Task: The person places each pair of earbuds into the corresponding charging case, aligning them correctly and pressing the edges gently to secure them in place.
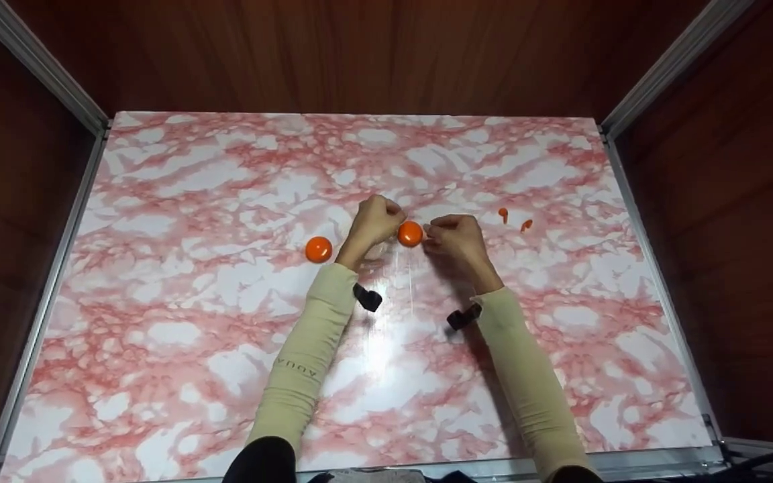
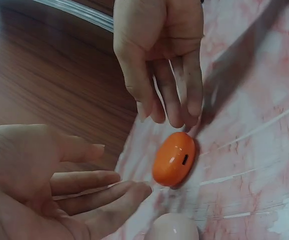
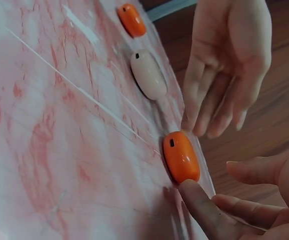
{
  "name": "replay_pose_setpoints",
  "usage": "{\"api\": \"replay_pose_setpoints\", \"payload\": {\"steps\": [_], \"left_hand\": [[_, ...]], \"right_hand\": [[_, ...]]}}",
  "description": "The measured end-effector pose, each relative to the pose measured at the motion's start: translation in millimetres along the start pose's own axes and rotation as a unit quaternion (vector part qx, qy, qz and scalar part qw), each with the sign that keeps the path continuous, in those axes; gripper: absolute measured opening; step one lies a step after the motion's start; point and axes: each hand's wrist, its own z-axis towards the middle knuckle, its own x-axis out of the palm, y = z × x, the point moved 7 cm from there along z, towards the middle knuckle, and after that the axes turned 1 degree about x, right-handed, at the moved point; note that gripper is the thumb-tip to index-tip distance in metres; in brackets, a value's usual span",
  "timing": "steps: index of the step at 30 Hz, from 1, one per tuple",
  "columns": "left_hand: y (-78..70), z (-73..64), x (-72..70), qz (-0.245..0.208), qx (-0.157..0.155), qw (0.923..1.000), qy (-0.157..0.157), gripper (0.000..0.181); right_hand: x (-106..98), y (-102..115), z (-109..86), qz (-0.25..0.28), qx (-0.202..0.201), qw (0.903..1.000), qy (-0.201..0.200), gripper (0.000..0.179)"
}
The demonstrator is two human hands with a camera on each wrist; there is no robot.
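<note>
Between my hands on the table lies a glossy orange earbud case (image 1: 410,233), a small black port showing on its side in both wrist views. My left hand (image 1: 374,223) hovers beside its left end, fingers extended and close together. My right hand (image 1: 457,238) is on the other side; in the right wrist view a fingertip (image 3: 189,187) meets the end of the case. Neither hand's fingers wrap round it. A pale beige case (image 3: 149,75) sits next to it, partly hidden under my left wrist in the head view.
A second orange case (image 1: 318,249) lies left of my left forearm. Two orange earbuds, one (image 1: 504,215) stem down and another (image 1: 527,225) tilted, lie right of my right hand. Dark wood panels (image 1: 359,54) wall the marbled table (image 1: 192,335) on three sides.
</note>
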Motion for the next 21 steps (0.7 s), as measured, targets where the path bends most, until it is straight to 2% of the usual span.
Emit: {"api": "replay_pose_setpoints", "payload": {"steps": [5,7,9,12,16,21], "left_hand": [[14.0,9.3,5.0,0.009,-0.079,0.9967,0.019,0.047],[18.5,10.0,6.3,-0.005,-0.112,0.9934,0.024,0.047],[20.8,11.2,7.0,-0.012,-0.126,0.9916,0.024,0.044],[19.7,12.3,7.2,-0.004,-0.127,0.9916,0.025,0.029],[18.4,14.4,7.2,0.034,-0.118,0.9919,0.033,0.008],[29.6,27.8,11.9,0.038,-0.103,0.9934,0.034,0.018]], "right_hand": [[5.8,-7.3,1.0,0.032,0.025,0.9991,0.013,0.029],[7.5,-8.8,1.7,0.038,0.027,0.9988,0.016,0.028],[8.5,-9.1,2.2,0.041,0.024,0.9988,0.015,0.027],[10.4,-9.5,2.8,0.039,0.023,0.9989,0.012,0.025],[14.4,-11.3,3.4,0.040,0.029,0.9987,0.012,0.024],[15.8,-12.2,5.9,0.052,0.022,0.9983,0.010,0.024]]}}
